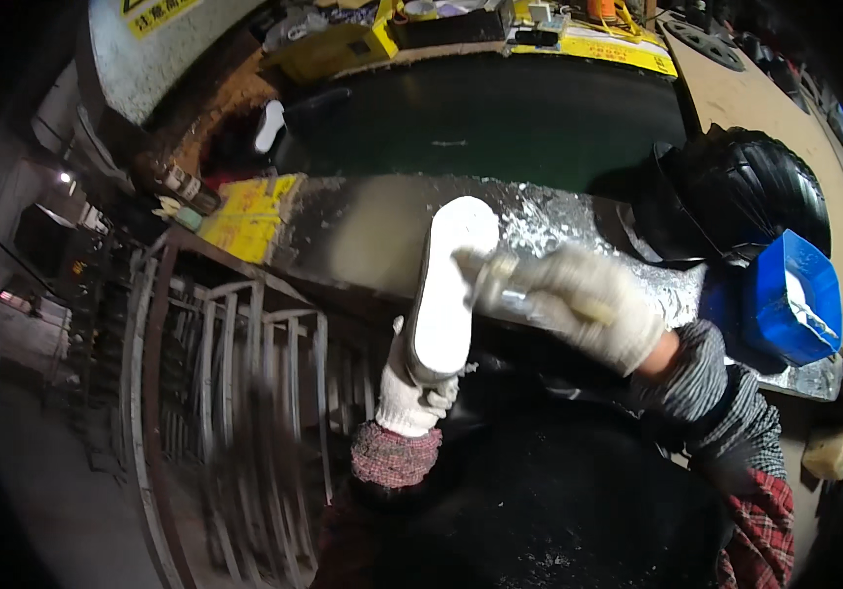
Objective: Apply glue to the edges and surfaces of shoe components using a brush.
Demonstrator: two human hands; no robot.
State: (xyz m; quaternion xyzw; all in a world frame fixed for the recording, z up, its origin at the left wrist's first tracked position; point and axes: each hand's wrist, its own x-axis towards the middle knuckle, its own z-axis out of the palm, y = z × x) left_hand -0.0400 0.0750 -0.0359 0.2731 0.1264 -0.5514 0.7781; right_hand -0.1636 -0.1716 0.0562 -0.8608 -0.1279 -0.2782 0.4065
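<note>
My left hand (407,398), in a white knit glove, grips a shoe sole (444,314) by its near end. The sole is held lengthwise with its white, coated-looking face up and a dark edge along its left side. My right hand (593,304), also gloved and blurred by motion, is closed around a brush (488,280). The brush's bristle end meets the sole's middle, at its right edge. To the right of that hand stands a blue plastic container (794,309) with white residue inside.
A white-smeared ledge (549,221) runs ahead of my hands, with a dark green belt (480,118) beyond. Another white sole (269,126) lies at its left end. Black plastic (750,196) bulges at right; a metal rack (235,393) stands at left; yellow boxes (333,49) sit behind.
</note>
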